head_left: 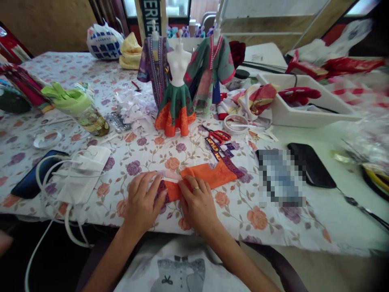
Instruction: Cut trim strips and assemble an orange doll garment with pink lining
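Note:
An orange fabric piece (212,176) with purple patterned ends lies on the flowered tablecloth before me. At its upper left edge is a thin whitish strip (170,176); what it is made of I cannot tell. My left hand (142,199) grips the fabric's left purple end, thumb and fingers drawn together close to the strip. My right hand (197,202), with a ring on one finger, presses and pinches the middle of the fabric by the strip's right end. Parts of the cloth are hidden under both hands.
Red-handled scissors (219,135) and patterned scraps lie beyond the fabric. Behind stand dress forms, one in a green and orange skirt (176,111). A lidded bottle (82,111) and a white power strip (85,174) with cables are left; a phone (313,165) and white bin (306,115) right.

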`<action>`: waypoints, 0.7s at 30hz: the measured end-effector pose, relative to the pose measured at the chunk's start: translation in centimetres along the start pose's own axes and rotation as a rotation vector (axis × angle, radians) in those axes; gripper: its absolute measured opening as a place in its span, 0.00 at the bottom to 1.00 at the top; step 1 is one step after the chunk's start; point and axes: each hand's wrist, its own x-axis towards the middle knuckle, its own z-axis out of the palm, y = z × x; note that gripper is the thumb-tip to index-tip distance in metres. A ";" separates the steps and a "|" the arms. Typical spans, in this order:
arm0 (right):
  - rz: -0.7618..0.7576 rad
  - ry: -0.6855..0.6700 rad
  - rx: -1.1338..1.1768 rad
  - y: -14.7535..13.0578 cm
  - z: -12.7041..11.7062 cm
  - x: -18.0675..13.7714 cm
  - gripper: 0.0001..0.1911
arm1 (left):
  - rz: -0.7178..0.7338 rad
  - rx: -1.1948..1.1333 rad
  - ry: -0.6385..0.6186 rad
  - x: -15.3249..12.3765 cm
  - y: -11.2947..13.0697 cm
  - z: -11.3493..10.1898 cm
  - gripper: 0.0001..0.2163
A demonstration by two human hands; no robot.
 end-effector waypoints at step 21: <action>0.048 0.083 0.151 0.0 0.0 0.0 0.11 | -0.203 -0.278 0.014 -0.1 -0.9 0.1 0.10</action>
